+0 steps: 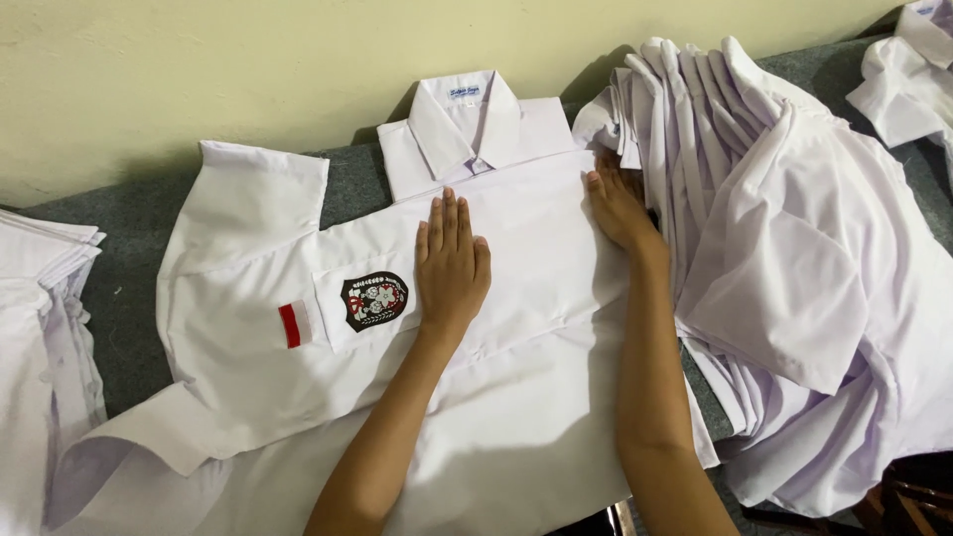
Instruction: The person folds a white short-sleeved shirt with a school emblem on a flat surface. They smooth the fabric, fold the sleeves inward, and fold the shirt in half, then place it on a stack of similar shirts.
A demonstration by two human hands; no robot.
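A white short-sleeved shirt (516,397) lies spread on a grey surface, collar (467,119) toward the wall. A dark round badge (374,300) and a small red and white patch (294,325) sit on its chest pocket. My left hand (452,263) presses flat on the shirt's middle, fingers together, just right of the badge. My right hand (620,208) lies flat on the shirt's right edge, beside the pile of white shirts. Neither hand grips anything.
A heap of several white shirts (794,268) fills the right side. A folded stack of white cloth (40,328) lies at the left edge. Another white shirt (908,74) sits at the top right. A pale wall (248,60) runs behind the grey surface (129,268).
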